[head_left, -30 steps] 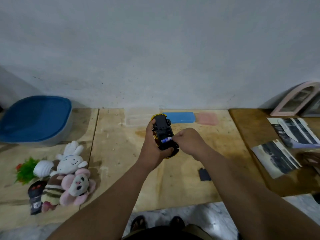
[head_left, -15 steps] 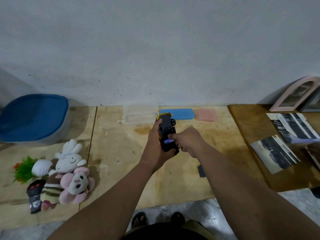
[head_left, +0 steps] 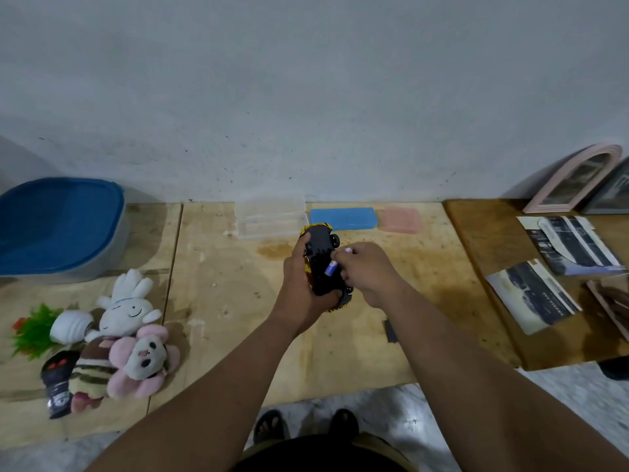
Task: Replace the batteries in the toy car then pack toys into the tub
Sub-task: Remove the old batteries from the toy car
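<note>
Hands: our left hand (head_left: 299, 287) gripped the toy car (head_left: 321, 264) belly-up above the table (head_left: 221, 267); our right hand (head_left: 366, 272) pinched a battery (head_left: 332, 268) at the car's underside, fingers curled tight.
Car position: held in the air over the middle board, just in front of the clear box (head_left: 272, 221) and the blue case (head_left: 343, 219).
Battery cover: we took the small dark piece (head_left: 390, 331) lying on the board beside our right forearm to be it, but could not be sure.
Risk, battery: we judged it could slip from the pinch and roll across the bare wood towards the near edge and the floor.
Risk, fit: polarity markings were too small to read; a reversed cell was possible.
Risk, cover: our right forearm passed close above the dark piece and might sweep it off.
Tub: the blue tub (head_left: 61, 226) sat far left against the wall.
Toys: the plush toys (head_left: 126, 342) lay heaped below the tub, near the front edge.
Open room: bare board lay between the toys and our hands; photographs (head_left: 531, 294) crowded the right side.
</note>
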